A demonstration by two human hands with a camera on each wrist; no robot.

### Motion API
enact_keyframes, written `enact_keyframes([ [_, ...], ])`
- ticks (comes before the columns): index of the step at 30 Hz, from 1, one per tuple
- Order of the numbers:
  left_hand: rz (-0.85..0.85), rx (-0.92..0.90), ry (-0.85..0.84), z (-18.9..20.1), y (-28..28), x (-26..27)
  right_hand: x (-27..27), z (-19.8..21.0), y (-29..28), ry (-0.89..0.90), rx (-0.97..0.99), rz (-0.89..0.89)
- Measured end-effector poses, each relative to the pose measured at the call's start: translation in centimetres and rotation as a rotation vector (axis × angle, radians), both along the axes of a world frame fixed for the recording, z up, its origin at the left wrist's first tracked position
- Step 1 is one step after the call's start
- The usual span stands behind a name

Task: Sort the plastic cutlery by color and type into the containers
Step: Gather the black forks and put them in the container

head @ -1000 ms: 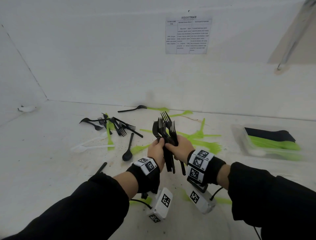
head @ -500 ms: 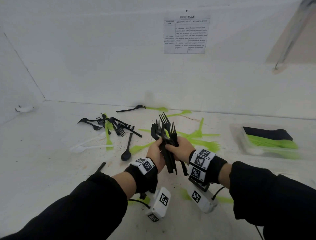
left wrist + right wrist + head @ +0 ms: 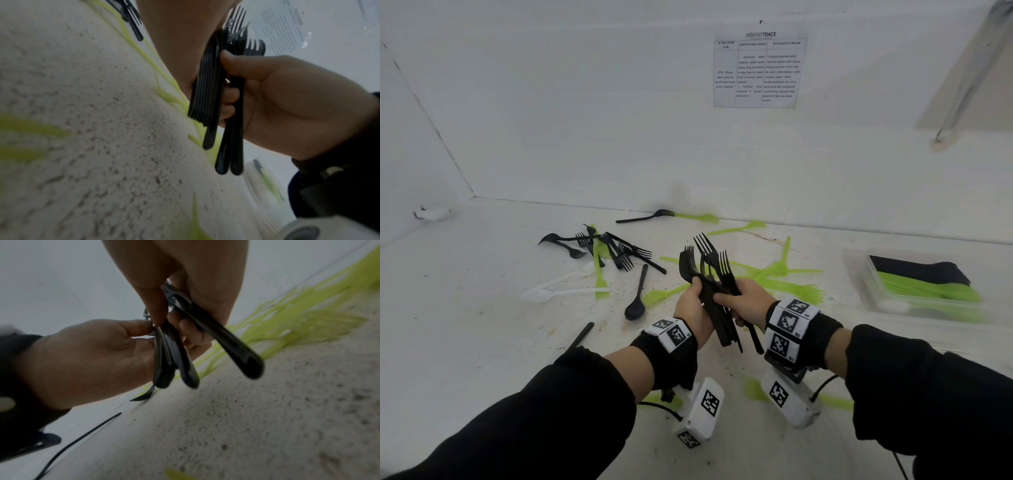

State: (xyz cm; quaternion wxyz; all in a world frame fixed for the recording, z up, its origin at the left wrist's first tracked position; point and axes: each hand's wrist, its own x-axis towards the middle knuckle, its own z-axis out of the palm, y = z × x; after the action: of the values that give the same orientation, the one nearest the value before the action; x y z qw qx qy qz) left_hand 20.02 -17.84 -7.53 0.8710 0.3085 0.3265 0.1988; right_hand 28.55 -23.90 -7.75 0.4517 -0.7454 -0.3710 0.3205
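Black forks stand bunched, tines up, gripped by left hand and right hand above the tabletop.

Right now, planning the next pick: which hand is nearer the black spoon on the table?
Left. The left hand is just right of the black spoon; the right hand is farther right.

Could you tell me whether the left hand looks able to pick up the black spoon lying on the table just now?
Probably not yet: the left hand and right hand both grip the bundle of black forks. The black spoon lies uncovered nearby to the left.
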Motion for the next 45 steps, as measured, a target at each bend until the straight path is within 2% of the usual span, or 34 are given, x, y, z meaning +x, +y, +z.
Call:
enact_keyframes([
  [4,0.006,0.037,0.019,-0.2,0.1,0.3,0.2,-0.2,0.1,-0.046,-0.008,-0.018],
  [8,0.083,0.115,0.044,-1.1,0.5,0.7,0.1,-0.4,0.5,-0.108,0.056,-0.129],
  [14,0.061,0.116,0.066,-1.2,0.6,0.5,0.0,0.2,0.8,0.003,0.054,-0.198],
  [20,-0.026,0.044,0.051,-0.9,0.0,0.3,-0.3,-0.6,0.8,-0.088,0.031,-0.207],
  [23,-0.094,0.091,0.091,-1.0,-0.3,0.2,-0.3,-0.5,0.9,-0.131,0.039,-0.241],
  [26,-0.143,0.134,0.127,-1.0,-0.7,-0.1,-0.5,0.0,1.2,-0.073,0.032,-0.23],
  [30,-0.029,0.18,0.128,-1.0,-0.3,0.0,-0.5,0.6,1.6,0.144,0.009,-0.253],
  [34,0.065,0.2,0.144,-1.4,0.6,0.4,-0.5,0.1,1.1,0.038,0.028,-0.218],
  [41,-0.084,0.145,0.136,-1.3,0.4,0.3,-0.8,-0.6,0.7,-0.108,0.054,-0.2],
  [45,-0.001,0.161,0.159,-1.4,0.0,0.3,-1.0,-0.4,1.1,-0.125,0.014,-0.13],
])
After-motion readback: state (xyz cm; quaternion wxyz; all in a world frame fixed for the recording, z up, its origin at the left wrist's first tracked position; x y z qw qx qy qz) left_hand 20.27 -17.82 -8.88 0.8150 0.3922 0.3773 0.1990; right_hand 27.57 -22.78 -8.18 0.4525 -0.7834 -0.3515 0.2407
